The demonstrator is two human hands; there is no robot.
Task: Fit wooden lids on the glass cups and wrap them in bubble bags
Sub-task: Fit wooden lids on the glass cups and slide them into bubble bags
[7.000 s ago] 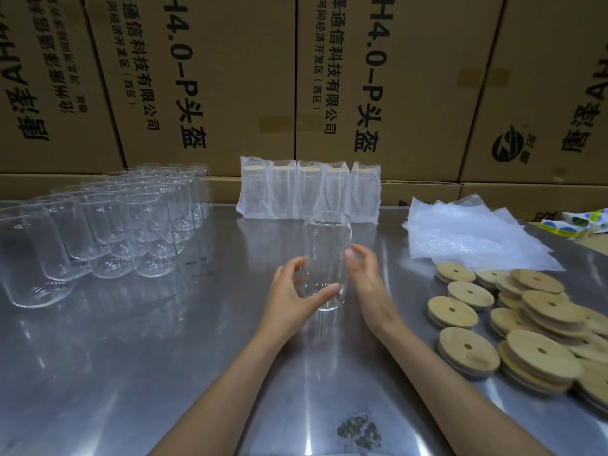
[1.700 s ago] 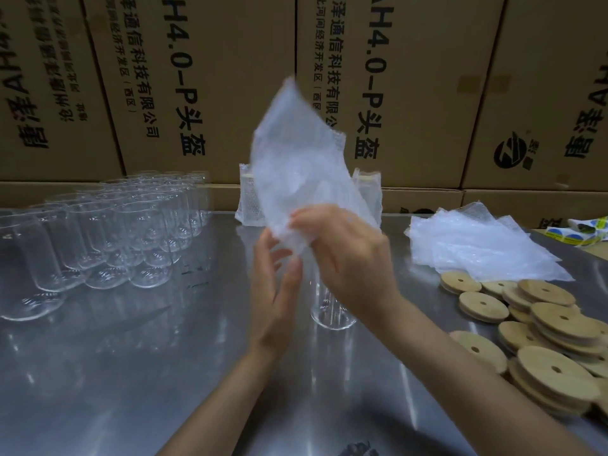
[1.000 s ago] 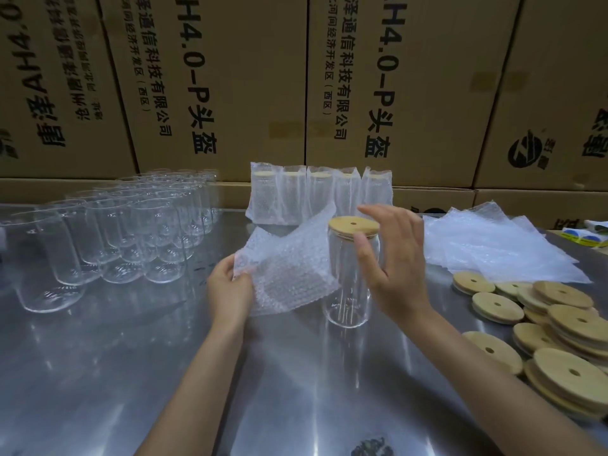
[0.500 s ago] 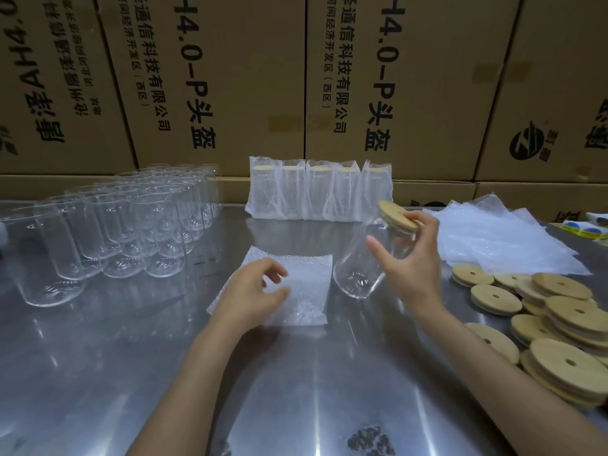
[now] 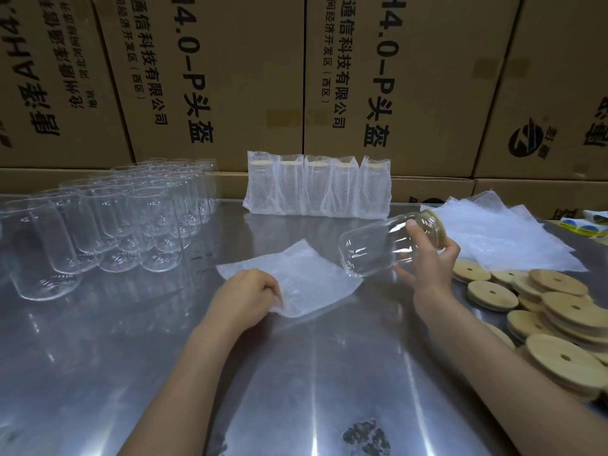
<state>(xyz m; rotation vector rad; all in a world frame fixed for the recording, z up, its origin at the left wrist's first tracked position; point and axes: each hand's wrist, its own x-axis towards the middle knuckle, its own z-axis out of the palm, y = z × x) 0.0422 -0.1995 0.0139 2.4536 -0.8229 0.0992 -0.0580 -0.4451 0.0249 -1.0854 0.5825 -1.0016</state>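
right hand grips the lidded glass cup, tilted above the counter; left hand pinches the bubble bag. five wrapped cups done, many bare glasses left.

Clear glass cup is wearing a pale tan wooden lid; white bubble bag is showing dotted texture; brown cartons are carrying black lettering.

Printed cardboard boxes wall off my twelve o'clock behind the steel table; a sticker roll lies at two o'clock.
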